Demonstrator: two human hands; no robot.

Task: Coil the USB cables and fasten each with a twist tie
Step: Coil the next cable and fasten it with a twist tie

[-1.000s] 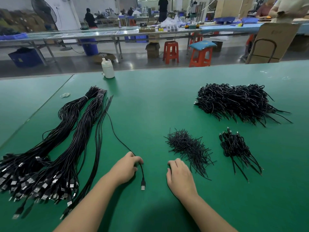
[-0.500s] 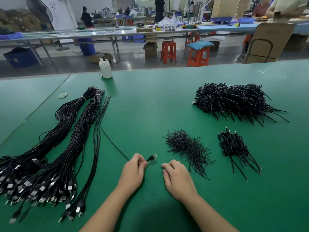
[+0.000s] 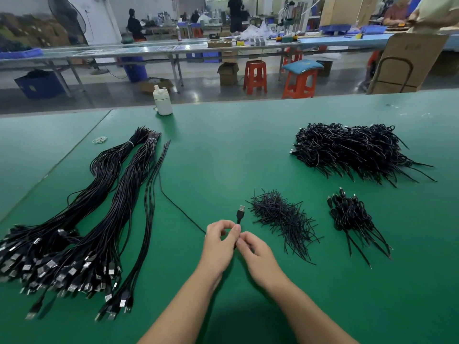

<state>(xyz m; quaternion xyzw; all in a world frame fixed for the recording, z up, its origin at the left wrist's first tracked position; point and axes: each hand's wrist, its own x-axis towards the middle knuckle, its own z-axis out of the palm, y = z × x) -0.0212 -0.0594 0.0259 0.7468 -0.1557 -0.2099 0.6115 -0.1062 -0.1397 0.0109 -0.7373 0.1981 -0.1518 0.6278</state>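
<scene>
USB cable point(image 3: 240, 212) — plug upright, just left of the twist ties point(image 3: 280, 217) — pinched by left hand point(image 3: 218, 244); right hand point(image 3: 255, 254) pinches it too.

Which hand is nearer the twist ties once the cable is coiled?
Right. The right hand lies beside the twist ties, while the left hand pinches the cable.

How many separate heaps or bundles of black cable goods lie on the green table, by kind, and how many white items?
Uncoiled cable bundles: 1 spread on the left
Coiled cable piles: 2, large and small
Twist tie pile: 1
Single cable in hands: 1
White bottle: 1
White rubber bands: 1 cluster
Total: 7
</scene>
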